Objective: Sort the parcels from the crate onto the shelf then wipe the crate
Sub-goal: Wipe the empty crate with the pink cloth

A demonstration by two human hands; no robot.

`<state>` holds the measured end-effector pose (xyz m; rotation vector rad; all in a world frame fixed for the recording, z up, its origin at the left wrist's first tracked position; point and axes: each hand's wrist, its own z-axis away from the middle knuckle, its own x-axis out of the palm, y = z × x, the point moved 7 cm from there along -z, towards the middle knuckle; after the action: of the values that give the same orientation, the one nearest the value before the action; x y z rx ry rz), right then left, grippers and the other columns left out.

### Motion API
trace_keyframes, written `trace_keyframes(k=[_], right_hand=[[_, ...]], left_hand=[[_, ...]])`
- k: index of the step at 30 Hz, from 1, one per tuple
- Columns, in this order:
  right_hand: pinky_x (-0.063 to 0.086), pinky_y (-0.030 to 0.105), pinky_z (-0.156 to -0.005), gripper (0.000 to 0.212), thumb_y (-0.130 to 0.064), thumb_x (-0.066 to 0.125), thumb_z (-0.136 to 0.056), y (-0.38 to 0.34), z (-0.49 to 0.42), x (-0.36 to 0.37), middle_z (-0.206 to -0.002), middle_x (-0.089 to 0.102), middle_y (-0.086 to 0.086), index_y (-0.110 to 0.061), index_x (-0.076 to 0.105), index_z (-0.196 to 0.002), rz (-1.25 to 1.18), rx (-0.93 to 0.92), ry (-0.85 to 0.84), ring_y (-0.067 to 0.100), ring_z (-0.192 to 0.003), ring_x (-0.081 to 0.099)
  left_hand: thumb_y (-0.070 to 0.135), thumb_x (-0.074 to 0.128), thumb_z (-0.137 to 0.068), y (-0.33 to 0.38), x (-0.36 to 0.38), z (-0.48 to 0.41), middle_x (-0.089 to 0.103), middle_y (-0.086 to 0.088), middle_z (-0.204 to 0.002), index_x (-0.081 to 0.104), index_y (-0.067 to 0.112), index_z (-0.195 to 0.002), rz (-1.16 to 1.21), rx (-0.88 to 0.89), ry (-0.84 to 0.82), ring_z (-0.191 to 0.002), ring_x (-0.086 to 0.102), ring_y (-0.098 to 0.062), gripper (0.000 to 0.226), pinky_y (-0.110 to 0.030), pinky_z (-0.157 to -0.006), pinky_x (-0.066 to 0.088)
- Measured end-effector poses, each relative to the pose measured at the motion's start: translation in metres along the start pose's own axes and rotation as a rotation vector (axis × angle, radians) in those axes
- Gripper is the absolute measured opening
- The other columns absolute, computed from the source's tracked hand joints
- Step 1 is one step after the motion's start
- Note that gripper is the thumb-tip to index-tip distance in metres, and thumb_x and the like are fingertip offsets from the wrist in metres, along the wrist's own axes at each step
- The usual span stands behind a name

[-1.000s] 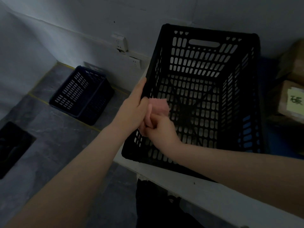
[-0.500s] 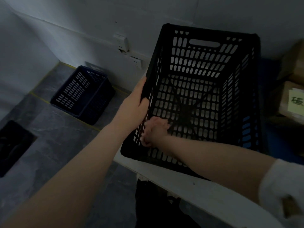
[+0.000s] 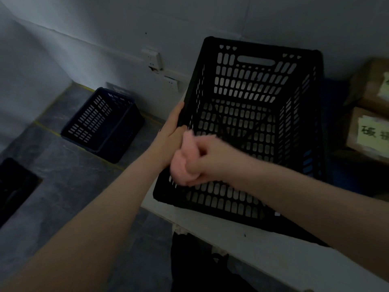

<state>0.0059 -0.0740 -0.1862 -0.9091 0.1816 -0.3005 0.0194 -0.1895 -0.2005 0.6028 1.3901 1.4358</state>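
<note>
Crate [image 3: 252, 85]: black, slotted plastic, standing upright on the white shelf [image 3: 263, 256] with its open top facing up. Its long axis runs near to far. The far end wall, which has a handle slot, is close to the wall, and the near end is at the shelf's near edge. Nothing can be seen lying inside it.

Left hand [image 3: 170, 140]: it grips the rim of the crate's left long wall about halfway along. The thumb lies along the outside, and the fingers are hooked over the rim and out of sight.

Right hand [image 3: 208, 159]: its fingers are curled tight around a bunched pink cloth [image 3: 181, 167]. The hand is inside the crate, with the cloth against the inner face of the left wall, just near of the left hand and touching it. Hand and cloth are blurred.

Parcels: two brown boxes are stacked at the right end of the shelf, apart from the crate. The lower one [image 3: 353, 127] carries a pale label [image 3: 372, 131] with dark characters. The upper one [image 3: 366, 85] is partly cut off by the frame.

Surroundings: a second, dark blue slotted crate [image 3: 101, 123] stands on the grey floor [image 3: 63, 186] to the left, near the wall. A socket [image 3: 152, 59] is fixed to the wall above it. Lighting is dim.
</note>
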Motion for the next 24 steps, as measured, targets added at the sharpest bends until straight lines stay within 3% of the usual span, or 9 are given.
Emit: trace_keyframes(k=[3,5,9,13,16,18,20,22,24], right_hand=[[0.054,0.028,-0.085,0.027,-0.015,0.069,-0.077,0.02,-0.009,0.021,-0.109,0.059,0.012,-0.011,0.062,-0.103,0.209,-0.008,0.09,0.02,-0.098,0.061],[0.05,0.031,-0.086,0.013,-0.011,0.067,-0.078,0.035,-0.03,0.027,-0.097,0.059,0.01,-0.011,0.057,-0.086,0.252,-0.009,0.09,0.02,-0.094,0.058],[0.042,0.038,-0.097,0.02,-0.019,0.071,-0.078,0.064,-0.06,0.021,-0.121,0.055,0.016,-0.019,0.059,-0.095,0.549,0.014,0.097,0.03,-0.113,0.05],[0.036,0.026,-0.081,0.036,-0.022,0.054,-0.092,0.085,-0.073,0.038,-0.133,0.052,0.016,-0.006,0.056,-0.125,0.622,0.132,0.048,0.031,-0.127,0.045],[0.034,0.029,-0.101,0.045,-0.027,0.032,-0.103,0.097,-0.077,0.032,-0.147,0.038,0.011,-0.006,0.036,-0.142,0.829,0.258,-0.108,0.028,-0.137,0.033],[0.048,0.028,-0.091,0.044,-0.03,0.044,-0.099,0.078,-0.075,0.026,-0.128,0.052,0.014,-0.006,0.042,-0.136,0.65,0.275,0.022,0.034,-0.122,0.05],[0.053,0.018,-0.065,0.026,-0.027,0.059,-0.09,0.056,-0.057,0.019,-0.093,0.065,0.003,-0.011,0.06,-0.111,0.579,0.197,-0.18,0.018,-0.087,0.066],[0.051,0.018,-0.057,0.007,-0.025,0.064,-0.082,0.048,-0.047,0.013,-0.08,0.066,-0.002,-0.024,0.059,-0.088,0.555,0.15,-0.263,0.006,-0.069,0.064],[0.048,0.019,-0.054,0.014,-0.02,0.062,-0.082,0.046,-0.047,0.021,-0.076,0.065,-0.001,-0.026,0.053,-0.074,0.621,0.118,-0.339,0.008,-0.065,0.061]], left_hand=[[0.014,0.034,-0.099,0.002,0.002,0.001,0.033,0.032,-0.138,0.019,0.038,-0.149,-0.027,0.021,-0.003,-0.127,0.033,0.008,0.057,-0.004,-0.1,0.029],[0.015,0.033,-0.1,0.001,0.001,0.001,0.029,0.026,-0.141,0.016,0.036,-0.15,-0.031,0.007,0.013,-0.128,0.029,0.008,0.057,-0.005,-0.1,0.025],[0.016,0.032,-0.101,0.002,0.0,-0.001,0.021,0.014,-0.155,0.013,0.031,-0.153,-0.071,0.024,0.02,-0.139,0.024,-0.002,0.057,-0.028,-0.118,0.019],[0.018,0.033,-0.1,0.002,-0.001,0.0,0.023,0.015,-0.154,0.013,0.035,-0.152,-0.068,0.032,0.01,-0.137,0.026,0.0,0.057,-0.029,-0.118,0.02],[0.018,0.033,-0.101,0.001,-0.001,0.0,0.021,0.012,-0.156,0.012,0.032,-0.152,-0.071,0.031,0.011,-0.139,0.024,-0.001,0.057,-0.032,-0.119,0.019],[0.019,0.034,-0.101,0.001,-0.001,-0.001,0.021,0.012,-0.157,0.012,0.033,-0.152,-0.088,0.036,0.006,-0.141,0.022,-0.002,0.058,-0.035,-0.12,0.018],[0.018,0.034,-0.101,0.001,-0.001,-0.001,0.02,0.011,-0.157,0.012,0.032,-0.152,-0.098,0.034,0.008,-0.141,0.022,-0.003,0.058,-0.037,-0.12,0.018],[0.015,0.034,-0.101,0.003,0.0,0.0,0.02,0.01,-0.157,0.012,0.03,-0.153,-0.104,0.038,0.01,-0.142,0.021,-0.004,0.058,-0.037,-0.12,0.018],[0.015,0.033,-0.102,0.004,0.0,0.001,0.02,0.011,-0.157,0.011,0.03,-0.153,-0.101,0.029,0.007,-0.142,0.021,-0.003,0.058,-0.035,-0.12,0.018]])
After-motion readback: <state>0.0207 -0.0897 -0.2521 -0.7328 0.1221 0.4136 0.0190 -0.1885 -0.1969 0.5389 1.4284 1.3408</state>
